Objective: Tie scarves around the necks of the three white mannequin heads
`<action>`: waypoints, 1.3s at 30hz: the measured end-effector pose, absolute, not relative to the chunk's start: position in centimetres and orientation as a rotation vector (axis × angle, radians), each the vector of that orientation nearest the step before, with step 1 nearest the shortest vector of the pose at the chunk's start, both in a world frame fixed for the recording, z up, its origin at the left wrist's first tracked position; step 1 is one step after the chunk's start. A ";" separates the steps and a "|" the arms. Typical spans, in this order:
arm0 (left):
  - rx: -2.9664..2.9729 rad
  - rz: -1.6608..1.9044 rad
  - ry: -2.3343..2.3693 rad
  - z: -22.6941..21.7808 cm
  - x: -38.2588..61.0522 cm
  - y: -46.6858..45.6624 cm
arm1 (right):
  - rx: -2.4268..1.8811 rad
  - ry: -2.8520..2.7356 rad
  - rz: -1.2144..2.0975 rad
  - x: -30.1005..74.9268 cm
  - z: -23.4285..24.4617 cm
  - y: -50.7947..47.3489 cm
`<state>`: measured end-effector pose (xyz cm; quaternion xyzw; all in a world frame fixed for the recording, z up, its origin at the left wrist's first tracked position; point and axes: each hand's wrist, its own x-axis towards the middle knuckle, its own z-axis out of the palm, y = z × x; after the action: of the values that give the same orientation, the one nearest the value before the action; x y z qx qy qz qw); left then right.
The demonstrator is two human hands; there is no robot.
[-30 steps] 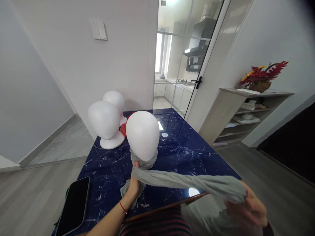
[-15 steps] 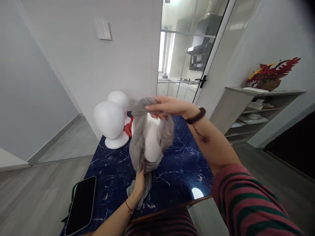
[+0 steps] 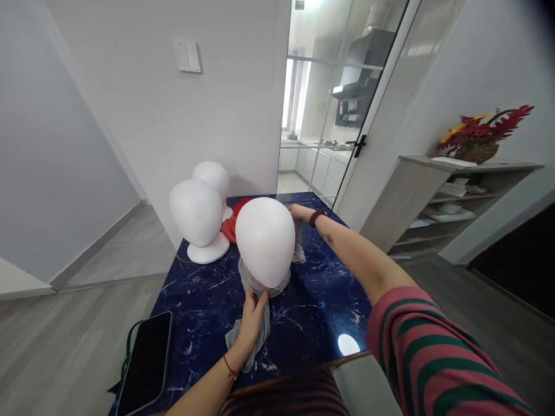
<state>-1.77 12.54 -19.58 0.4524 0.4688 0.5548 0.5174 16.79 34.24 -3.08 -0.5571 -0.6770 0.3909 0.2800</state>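
Head view: a white dummy head point(image 3: 265, 242) stands upright on the dark blue marbled worktop point(image 3: 321, 294) right in front of me, with a grey cloth point(image 3: 281, 285) gathered around its neck, just under the chin. One end of the cloth trails down over the worktop towards me, lying partly beneath my left wrist.

My left hand point(image 3: 254, 323) grasps the cloth at the front of the neck, thumb and forefinger tips set a little apart on its folds. My right hand point(image 3: 301, 212) reaches round to the far right side of the head and grips another stretch of the cloth, which hangs down below it to the worktop; its fingertips are hidden behind the head. I have a red string bracelet point(image 3: 228, 367) on my left wrist, a dark band point(image 3: 317, 218) on my right, and a striped sleeve point(image 3: 429, 346) on my right arm.

To the left stand two more white heads point(image 3: 197, 214), the nearer overlapping the farther one from where I look. A red cloth point(image 3: 229, 228) lies between them and the front head. Near the left edge of the worktop lies a phone point(image 3: 145, 364) with a dark screen, and a green strap point(image 3: 125, 361) shows beside it. Off to the right, a basket point(image 3: 477, 152) of red leaves sits on a shelf unit point(image 3: 416, 196).
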 end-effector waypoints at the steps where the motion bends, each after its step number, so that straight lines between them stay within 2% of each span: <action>1: 1.062 1.329 1.129 -19.5 -1.8 12.5 | -1.501 -1.757 1.103 18.1 -4.1 33.4; 5: 0.964 1.351 1.155 -19.3 -1.8 12.5 | -1.464 -1.540 1.390 22.9 -6.2 28.2; 9: 0.950 1.351 1.169 -19.6 -1.9 12.7 | -1.325 -1.404 1.750 26.0 -7.4 18.9; 11: 0.943 1.332 1.178 -19.8 -1.9 12.8 | -1.085 -1.252 2.047 25.9 -8.8 13.5; 14: 0.935 1.342 1.178 -19.6 -1.7 12.7 | -0.913 -1.118 2.158 23.2 -12.0 6.6; 20: 1.003 1.346 1.133 -18.2 -1.4 12.2 | -0.848 -0.833 2.117 14.8 -16.6 1.9; 24: 0.958 1.314 1.243 -18.1 -2.3 11.7 | -0.746 -0.841 2.089 12.4 -15.9 2.7; 31: 1.186 1.163 1.613 -17.8 -5.1 9.1 | -0.867 -0.807 1.947 11.2 -15.1 4.4; 36: 1.370 0.896 1.946 -17.1 -6.8 8.2 | -0.995 -1.142 1.562 11.3 -15.6 4.9; 39: 1.148 0.948 1.710 -17.0 -7.3 8.4 | -1.068 -1.190 1.436 11.7 -15.8 5.4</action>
<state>-7.31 8.42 -17.03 0.4588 0.6833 0.3789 0.4232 11.71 5.35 -15.77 -0.4370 -0.4869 0.5875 0.4763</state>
